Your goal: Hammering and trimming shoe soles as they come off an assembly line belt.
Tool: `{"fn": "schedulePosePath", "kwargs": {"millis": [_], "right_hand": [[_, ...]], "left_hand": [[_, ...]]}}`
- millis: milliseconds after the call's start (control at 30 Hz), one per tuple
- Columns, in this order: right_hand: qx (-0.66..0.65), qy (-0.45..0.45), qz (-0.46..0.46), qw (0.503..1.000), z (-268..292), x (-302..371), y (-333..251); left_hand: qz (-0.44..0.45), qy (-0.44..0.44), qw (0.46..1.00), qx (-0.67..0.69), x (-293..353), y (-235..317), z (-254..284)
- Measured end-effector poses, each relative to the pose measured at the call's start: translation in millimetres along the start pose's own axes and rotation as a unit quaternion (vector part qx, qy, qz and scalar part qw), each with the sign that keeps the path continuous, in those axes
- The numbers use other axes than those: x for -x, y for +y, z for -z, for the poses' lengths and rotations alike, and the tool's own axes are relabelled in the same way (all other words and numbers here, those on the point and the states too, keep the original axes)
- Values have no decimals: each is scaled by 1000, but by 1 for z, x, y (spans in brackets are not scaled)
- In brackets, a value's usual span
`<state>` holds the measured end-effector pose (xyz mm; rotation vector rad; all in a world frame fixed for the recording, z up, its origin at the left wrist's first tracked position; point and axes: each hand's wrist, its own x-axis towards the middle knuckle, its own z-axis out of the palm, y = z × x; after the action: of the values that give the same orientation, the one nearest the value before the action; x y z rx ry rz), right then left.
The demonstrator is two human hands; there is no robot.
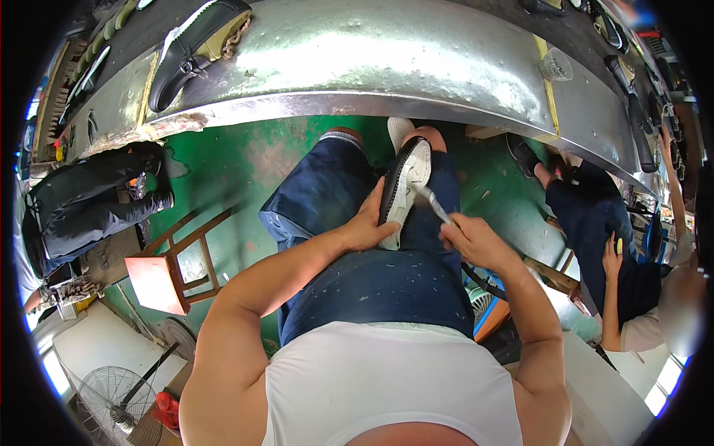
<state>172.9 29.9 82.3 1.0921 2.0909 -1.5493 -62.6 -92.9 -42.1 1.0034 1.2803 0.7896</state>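
Head view: black leather-look shoe, whitish underside up, rests across the person's dark-blue cloth-covered lap, below the silvery sheet-metal bench; it could roll if the left hand loosens, and a stray stroke of the slim silvery metal tool might catch those fingers. Left fingers spread to the shoe's width, gripping its near end; right hand curled tightly round the tool's handle, tool-to-shoe contact unclear from blur.

White sleeveless top, dark blue legwear (speckled with pale flecks), pale footwear
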Motion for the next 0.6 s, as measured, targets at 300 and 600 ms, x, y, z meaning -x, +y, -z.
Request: {"fn": "schedulePosePath", "kwargs": {"millis": [300, 600], "right_hand": [[-81, 200, 70, 974, -34, -20, 35], [-126, 157, -6, 979, -36, -33, 49]], "left_hand": [[52, -32, 956, 287, 34, 43, 56], [-114, 72, 977, 165, 13, 249, 167]]}}
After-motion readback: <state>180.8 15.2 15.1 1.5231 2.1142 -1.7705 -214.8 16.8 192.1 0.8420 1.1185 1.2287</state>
